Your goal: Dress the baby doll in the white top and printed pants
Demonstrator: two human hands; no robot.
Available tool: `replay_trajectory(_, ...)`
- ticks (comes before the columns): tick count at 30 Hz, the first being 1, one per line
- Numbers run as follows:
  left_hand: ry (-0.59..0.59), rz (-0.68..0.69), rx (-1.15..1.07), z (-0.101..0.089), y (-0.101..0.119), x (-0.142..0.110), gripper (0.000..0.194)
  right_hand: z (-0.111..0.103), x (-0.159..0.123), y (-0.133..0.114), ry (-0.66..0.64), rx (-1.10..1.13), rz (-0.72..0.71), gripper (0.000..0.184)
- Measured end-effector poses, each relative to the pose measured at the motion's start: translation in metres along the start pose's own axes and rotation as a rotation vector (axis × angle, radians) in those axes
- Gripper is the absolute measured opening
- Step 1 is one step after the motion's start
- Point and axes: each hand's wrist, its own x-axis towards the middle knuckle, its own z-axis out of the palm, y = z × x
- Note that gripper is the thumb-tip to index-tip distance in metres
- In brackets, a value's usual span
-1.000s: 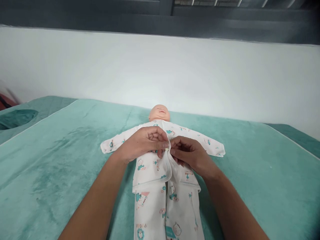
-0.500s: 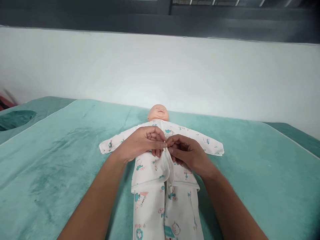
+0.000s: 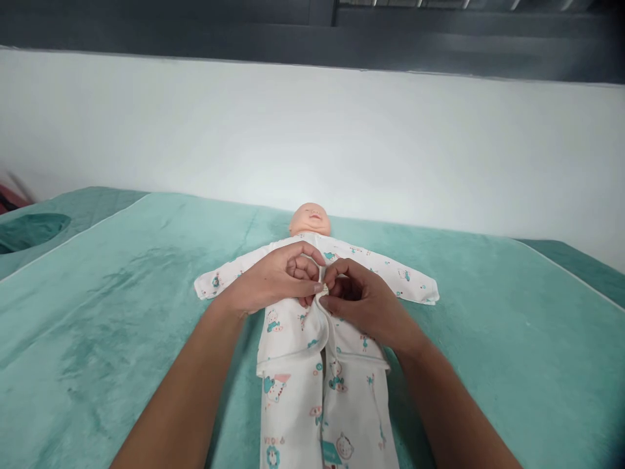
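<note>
Front edges of the white fabric top with teal and pink prints (image 3: 280, 332) have been brought closer together; less gap seems left at the middle. Edge is pinched by left hand (image 3: 280, 277) and right hand (image 3: 368, 299), thumbs and fingers closed. Versus the earlier frame, lower flap is less flared. Top is worn by pink-headed doll (image 3: 309, 220), laid face-up on teal plush cover (image 3: 122, 312).

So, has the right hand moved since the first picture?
Yes, a little. Judged against the doll's head, the fingertips of the right hand are now further to the left, closer to the left hand.
</note>
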Motion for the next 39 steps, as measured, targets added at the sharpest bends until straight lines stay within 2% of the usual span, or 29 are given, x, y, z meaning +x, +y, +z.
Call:
replay_trajectory(7, -0.024, 0.014, -0.029, -0.003, 0.000, 0.000, 0.022, -0.004, 0.001, -0.001, -0.058, 0.084, 0.020, 0.024)
replay_trajectory(15, -0.017, 0.041, -0.022, -0.003, -0.003, 0.000, 0.015, -0.004, 0.002, 0.005, -0.038, 0.124, 0.027, 0.020)
replay_trajectory(19, 0.023, 0.071, -0.026, -0.003, -0.005, 0.004, 0.017, -0.001, 0.004, 0.002, 0.020, 0.155, -0.008, 0.023)
replay_trajectory(22, 0.134, 0.145, -0.015, 0.003, -0.012, 0.001, 0.017, 0.000, -0.001, -0.002, 0.087, 0.066, -0.086, 0.024)
replay_trajectory(24, 0.288, 0.176, 0.042, 0.009, -0.022, -0.012, 0.017, 0.000, -0.013, 0.000, 0.143, -0.116, -0.159, 0.021)
replay_trajectory(27, 0.526, 0.204, 0.171, 0.022, -0.046, -0.049, 0.015, 0.002, -0.045, 0.012, 0.179, -0.350, -0.267, 0.020)
replay_trajectory(29, 0.563, 0.250, 0.282, 0.031, -0.062, -0.077, 0.013, 0.005, -0.069, 0.025, 0.214, -0.400, -0.302, 0.031)
replay_trajectory(32, 0.570, 0.296, 0.459, 0.042, -0.081, -0.108, 0.022, 0.010, -0.096, 0.042, 0.316, -0.435, -0.299, 0.027)
replay_trajectory(35, 0.620, 0.312, 0.606, 0.051, -0.090, -0.119, 0.032, 0.014, -0.105, 0.051, 0.353, -0.477, -0.326, 0.027)
replay_trajectory(37, 0.656, 0.304, 0.676, 0.054, -0.091, -0.118, 0.032, 0.016, -0.104, 0.052, 0.365, -0.502, -0.341, 0.033)
replay_trajectory(39, 0.693, 0.280, 0.726, 0.056, -0.092, -0.118, 0.029, 0.016, -0.103, 0.051, 0.388, -0.512, -0.337, 0.028)
